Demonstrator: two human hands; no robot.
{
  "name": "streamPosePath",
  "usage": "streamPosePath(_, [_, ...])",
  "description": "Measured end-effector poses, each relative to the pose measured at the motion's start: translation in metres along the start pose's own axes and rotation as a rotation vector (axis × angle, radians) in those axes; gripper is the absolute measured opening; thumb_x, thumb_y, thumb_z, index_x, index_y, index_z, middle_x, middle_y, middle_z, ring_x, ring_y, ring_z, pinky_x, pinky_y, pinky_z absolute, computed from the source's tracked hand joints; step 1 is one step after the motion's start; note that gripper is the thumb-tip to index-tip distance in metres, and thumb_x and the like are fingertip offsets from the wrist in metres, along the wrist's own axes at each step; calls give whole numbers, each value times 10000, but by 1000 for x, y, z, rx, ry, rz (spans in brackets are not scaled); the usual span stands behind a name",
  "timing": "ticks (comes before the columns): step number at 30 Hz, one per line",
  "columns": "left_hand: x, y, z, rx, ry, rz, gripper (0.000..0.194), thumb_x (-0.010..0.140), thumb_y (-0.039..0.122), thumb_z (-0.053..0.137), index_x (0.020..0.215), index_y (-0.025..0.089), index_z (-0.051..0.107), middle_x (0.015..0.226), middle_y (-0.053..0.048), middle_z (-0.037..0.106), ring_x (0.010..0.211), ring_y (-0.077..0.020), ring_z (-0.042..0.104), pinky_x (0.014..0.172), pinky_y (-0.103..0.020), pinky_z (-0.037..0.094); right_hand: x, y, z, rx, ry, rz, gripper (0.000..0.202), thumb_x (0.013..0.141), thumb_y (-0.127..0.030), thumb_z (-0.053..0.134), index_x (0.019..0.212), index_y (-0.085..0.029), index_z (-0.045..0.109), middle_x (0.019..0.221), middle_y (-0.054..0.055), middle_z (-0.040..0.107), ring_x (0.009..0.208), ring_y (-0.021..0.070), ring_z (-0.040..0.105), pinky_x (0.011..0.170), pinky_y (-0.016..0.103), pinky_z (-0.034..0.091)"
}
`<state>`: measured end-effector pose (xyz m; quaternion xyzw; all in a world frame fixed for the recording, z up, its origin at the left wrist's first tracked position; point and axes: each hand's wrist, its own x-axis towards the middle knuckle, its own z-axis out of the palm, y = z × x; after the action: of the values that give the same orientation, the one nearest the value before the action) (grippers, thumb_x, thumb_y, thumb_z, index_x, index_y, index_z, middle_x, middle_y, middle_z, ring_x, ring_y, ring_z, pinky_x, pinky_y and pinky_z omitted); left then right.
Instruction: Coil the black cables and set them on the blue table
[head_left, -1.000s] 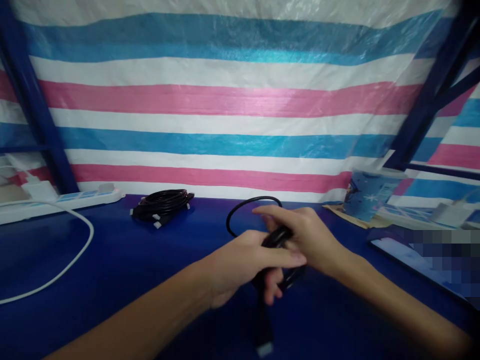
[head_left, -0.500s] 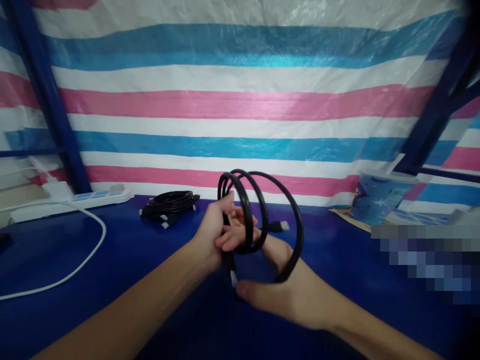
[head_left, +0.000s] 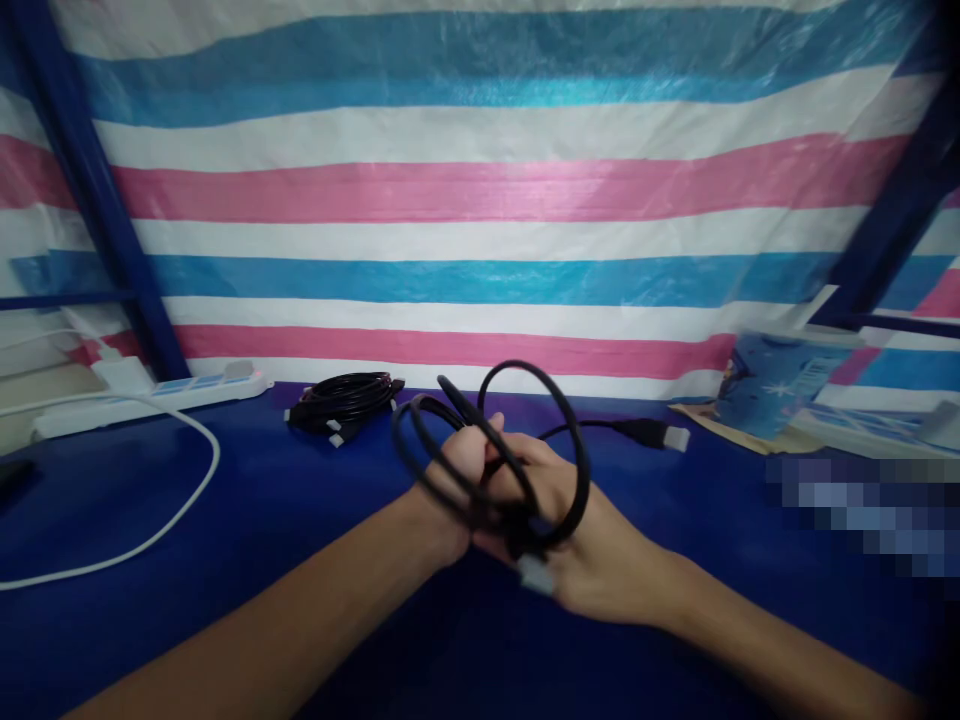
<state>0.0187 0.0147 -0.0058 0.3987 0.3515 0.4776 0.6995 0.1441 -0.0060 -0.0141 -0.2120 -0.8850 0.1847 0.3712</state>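
A black cable [head_left: 583, 450] hangs in loose loops around and over my two hands, which meet at the centre. My left hand [head_left: 454, 480] is closed on the cable, its fingers partly hidden by the loops. Close against it, my right hand [head_left: 555, 500] also grips the cable, fingers curled. One metal plug [head_left: 537, 575] dangles below the loops, blurred, in front of my right hand. The cable's other plug [head_left: 675, 438] sticks out to the right beyond my right hand.
On the blue table [head_left: 300, 520] a coiled bundle of black cables [head_left: 349, 400] lies behind my left hand. Far left are a white power strip [head_left: 202, 392] and a white cord [head_left: 214, 450]. A blue cup [head_left: 772, 390] stands at the right.
My right hand has turned and closed in against my left. The loops have tilted and spread leftward, and the far plug now reaches further right.
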Motion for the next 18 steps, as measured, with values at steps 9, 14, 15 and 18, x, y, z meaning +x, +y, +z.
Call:
streamPosePath(9, [-16, 22, -11, 267, -534, -41, 152, 761, 169, 608, 622, 148, 548, 445, 52, 461, 357, -86, 474, 472, -239, 445, -1, 10, -55, 916, -108, 760, 48, 722, -204, 632, 694, -169, 614, 386, -101, 356, 299, 37, 255, 374, 201, 376])
streamPosePath(14, [-13, 9, -4, 218, -322, -132, 278, 807, 271, 579, 567, 156, 500, 387, 107, 236, 284, -22, 193, 351, -187, 292, 0, 19, -43, 573, -11, 787, 87, 701, -196, 639, 637, -144, 611, 520, -11, 583, 341, 71, 444, 386, 217, 403])
streamPosePath(15, [-10, 11, -5, 182, -207, -54, 334, 819, 287, 572, 533, 163, 453, 390, 109, 214, 288, -17, 153, 333, -183, 242, 2, 19, -37, 573, 119, 764, 71, 700, -201, 662, 681, -150, 617, 528, -21, 583, 365, 76, 466, 410, 218, 412])
streamPosePath(18, [-4, 20, -6, -8, -5, 157, 426, 857, 270, 527, 494, 192, 319, 371, 103, 191, 279, -24, 140, 320, -190, 200, 10, 15, -18, 711, 429, 697, 169, 709, -236, 716, 838, -169, 630, 615, -19, 624, 551, 102, 579, 563, 215, 459])
